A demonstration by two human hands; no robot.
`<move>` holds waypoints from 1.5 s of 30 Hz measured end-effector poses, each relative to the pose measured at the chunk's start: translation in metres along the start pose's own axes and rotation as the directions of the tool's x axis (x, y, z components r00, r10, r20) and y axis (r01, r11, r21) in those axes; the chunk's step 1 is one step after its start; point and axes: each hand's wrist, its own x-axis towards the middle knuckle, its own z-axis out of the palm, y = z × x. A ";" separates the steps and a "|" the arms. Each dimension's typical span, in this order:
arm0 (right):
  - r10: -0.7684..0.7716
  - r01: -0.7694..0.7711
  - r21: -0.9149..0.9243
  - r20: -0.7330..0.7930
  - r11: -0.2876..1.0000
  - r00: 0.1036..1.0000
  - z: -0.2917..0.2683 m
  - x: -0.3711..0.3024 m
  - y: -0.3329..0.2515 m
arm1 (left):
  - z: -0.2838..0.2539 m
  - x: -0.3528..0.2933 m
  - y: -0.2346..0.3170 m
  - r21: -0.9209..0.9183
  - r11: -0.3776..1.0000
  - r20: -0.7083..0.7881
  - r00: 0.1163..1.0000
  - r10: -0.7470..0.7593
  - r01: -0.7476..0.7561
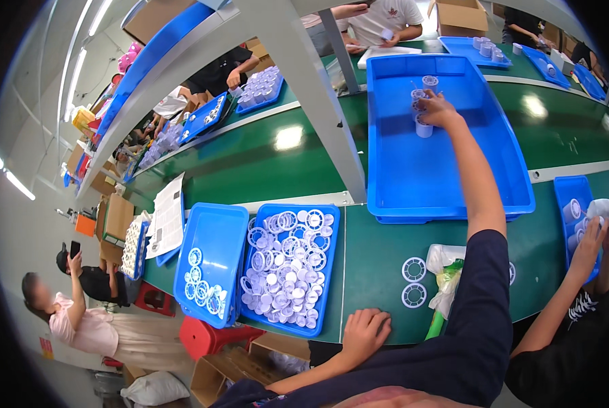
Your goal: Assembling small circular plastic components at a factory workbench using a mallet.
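Note:
My right hand [438, 110] reaches far over the bench into a large blue bin [447, 183]. Its fingers are closed around a small white cylindrical plastic part, partly hidden by them. Next to it in the bin stand similar white cylinders [424, 129], one nearer and others just beyond. My left hand [366, 333] rests at the bench's near edge, fingers loosely bent and holding nothing. To its left, a blue tray [326, 272] is heaped with white plastic rings and caps. Beside that, another blue tray [209, 234] holds several white rings [199, 289].
Two white rings [414, 270] lie on the green bench by a plastic bag [447, 265]. A grey metal post [318, 102] rises beyond the trays. At right, a co-worker's hands [590, 245] handle white parts over a narrow blue tray [568, 187]. A red stool [206, 336] stands below.

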 end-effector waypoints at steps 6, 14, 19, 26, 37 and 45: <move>-0.021 0.022 -0.006 0.151 1.000 0.988 0.011 0.036 0.029 | -0.001 0.003 0.002 -0.004 1.000 0.014 1.000 0.018 -0.018; 0.050 -0.069 0.059 0.278 0.996 0.959 -0.023 0.008 -0.012 | 0.000 -0.005 0.002 0.000 1.000 0.002 1.000 0.004 -0.004; -0.062 0.061 0.009 0.233 0.998 0.970 -0.004 -0.003 0.004 | -0.001 -0.004 0.001 -0.023 1.000 0.001 1.000 0.016 -0.016; -0.087 0.085 0.018 0.247 0.996 0.965 0.000 -0.038 -0.007 | -0.001 -0.001 -0.003 -0.017 0.999 -0.093 0.995 0.042 -0.044; -0.147 0.159 -0.050 0.190 0.986 0.971 -0.013 -0.122 -0.045 | 0.008 -0.009 -0.006 -0.025 0.997 -0.192 0.979 0.069 -0.075; -0.146 0.135 0.091 0.136 0.987 0.980 -0.034 -0.135 -0.022 | 0.014 -0.010 -0.006 -0.072 0.988 -0.258 0.960 0.111 -0.134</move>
